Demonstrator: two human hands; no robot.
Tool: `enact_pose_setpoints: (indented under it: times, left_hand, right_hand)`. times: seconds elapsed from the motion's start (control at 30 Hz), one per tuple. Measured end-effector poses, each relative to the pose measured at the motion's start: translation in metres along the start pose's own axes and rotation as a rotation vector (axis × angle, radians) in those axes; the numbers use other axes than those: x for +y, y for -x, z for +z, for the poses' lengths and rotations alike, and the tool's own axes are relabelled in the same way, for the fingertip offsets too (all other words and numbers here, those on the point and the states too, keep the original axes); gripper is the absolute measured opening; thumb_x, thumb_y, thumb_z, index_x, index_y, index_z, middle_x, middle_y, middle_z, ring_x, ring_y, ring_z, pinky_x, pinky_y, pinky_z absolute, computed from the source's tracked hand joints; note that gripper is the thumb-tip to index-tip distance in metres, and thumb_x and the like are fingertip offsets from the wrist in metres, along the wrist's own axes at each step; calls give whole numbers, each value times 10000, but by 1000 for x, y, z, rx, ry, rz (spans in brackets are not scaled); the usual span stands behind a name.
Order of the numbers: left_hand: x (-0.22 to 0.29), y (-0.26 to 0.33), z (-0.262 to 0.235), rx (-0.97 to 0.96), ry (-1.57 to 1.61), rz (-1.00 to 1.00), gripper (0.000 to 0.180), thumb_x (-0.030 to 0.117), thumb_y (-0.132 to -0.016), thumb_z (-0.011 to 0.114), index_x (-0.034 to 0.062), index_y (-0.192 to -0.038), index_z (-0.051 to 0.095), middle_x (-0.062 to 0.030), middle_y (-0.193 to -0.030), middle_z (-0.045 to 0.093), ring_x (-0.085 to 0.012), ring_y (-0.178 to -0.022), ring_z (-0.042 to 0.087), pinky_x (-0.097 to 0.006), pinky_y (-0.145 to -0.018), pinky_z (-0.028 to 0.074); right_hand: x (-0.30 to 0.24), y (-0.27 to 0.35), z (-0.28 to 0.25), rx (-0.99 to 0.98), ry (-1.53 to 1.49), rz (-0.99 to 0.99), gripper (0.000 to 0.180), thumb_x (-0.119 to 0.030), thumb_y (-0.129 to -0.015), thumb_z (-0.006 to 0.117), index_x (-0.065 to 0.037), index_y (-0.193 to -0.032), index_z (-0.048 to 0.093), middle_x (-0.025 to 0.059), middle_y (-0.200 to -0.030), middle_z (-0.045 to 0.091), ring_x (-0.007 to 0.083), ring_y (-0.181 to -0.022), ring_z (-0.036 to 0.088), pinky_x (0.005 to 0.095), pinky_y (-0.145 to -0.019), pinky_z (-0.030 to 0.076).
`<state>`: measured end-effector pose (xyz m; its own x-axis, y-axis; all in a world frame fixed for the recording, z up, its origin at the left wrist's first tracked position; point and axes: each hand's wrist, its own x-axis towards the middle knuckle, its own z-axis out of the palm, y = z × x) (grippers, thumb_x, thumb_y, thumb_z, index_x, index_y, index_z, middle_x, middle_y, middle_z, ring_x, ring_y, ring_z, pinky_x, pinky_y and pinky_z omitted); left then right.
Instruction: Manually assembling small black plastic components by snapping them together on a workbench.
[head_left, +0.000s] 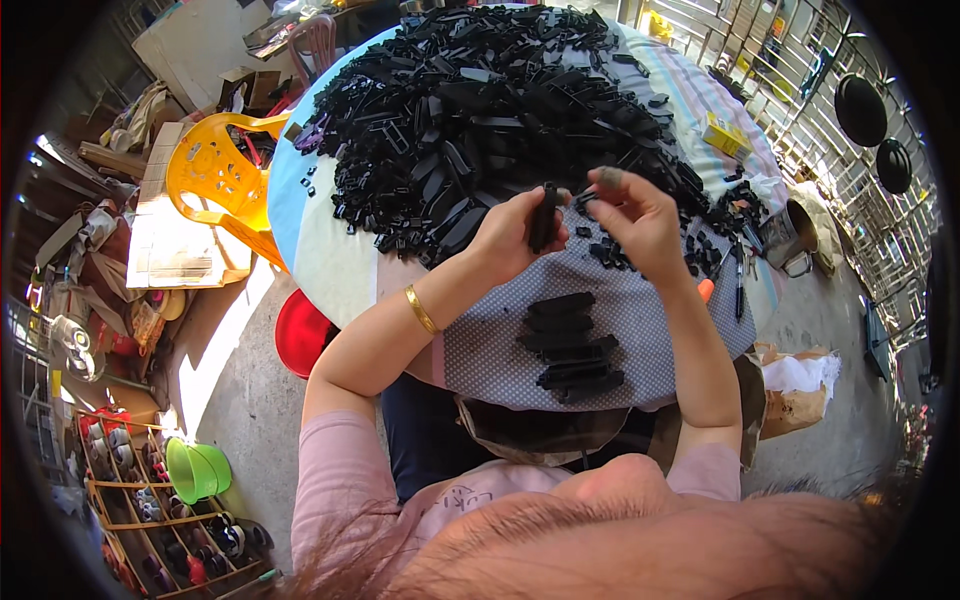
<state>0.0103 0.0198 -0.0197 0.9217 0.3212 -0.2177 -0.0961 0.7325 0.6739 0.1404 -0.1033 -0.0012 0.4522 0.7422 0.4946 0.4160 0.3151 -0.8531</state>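
My left hand is closed round a long black plastic piece, which stands nearly upright in the fingers. Just to its right, my right hand is pinched, with grey coverings on fingertips; whatever lies between them is too small to make out. Beyond both hands spreads a big heap of long black plastic pieces. Small black parts lie scattered beneath the right hand. Nearer to me, several long black pieces are laid side by side in a column on the dotted cloth.
A round table carries everything. On its right are a yellow box, a pen and a metal mug. A yellow chair and red stool stand left. Farther off are a green bucket and shoe rack.
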Motion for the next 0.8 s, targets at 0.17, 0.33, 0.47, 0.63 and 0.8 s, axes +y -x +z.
enact_pose_setpoints:
  times: [0.17,0.33,0.47,0.63,0.8]
  left_hand:
    - [-1,1,2,47,-15,72,305,305,-937,416,41,-1015,548,-48,-793,556,-159,-712,537,-298,-617,445]
    - [0,1,-4,-19,-162,125,292,311,-911,486,55,-1014,581,-16,-831,602,-112,-720,556,-256,-625,435]
    - [3,4,0,5,-151,156,251,290,-905,516,55,-961,585,6,-802,574,-83,-716,511,-232,-618,406]
    - [2,4,2,-18,-135,169,258,288,-903,523,45,-974,570,13,-811,575,-76,-712,506,-234,-619,405]
    - [0,1,-2,-16,-121,174,255,280,-902,521,45,-984,574,2,-823,599,-81,-712,542,-234,-624,430]
  right_hand:
    - [-6,8,19,-33,167,-127,285,25,-727,640,3,-1009,607,87,-887,643,142,-763,624,233,-618,485]
    - [-5,7,20,62,339,-253,246,29,-725,637,5,-968,609,98,-882,634,162,-745,626,240,-612,491]
    - [-8,11,27,106,271,-287,241,33,-720,638,4,-957,608,98,-870,632,166,-727,623,238,-605,489]
    - [-6,11,28,144,198,-227,238,37,-711,637,0,-945,608,85,-827,625,166,-676,606,242,-585,480]
    - [-7,11,27,118,380,-337,216,11,-722,646,-3,-933,603,84,-830,636,148,-675,606,236,-591,480]
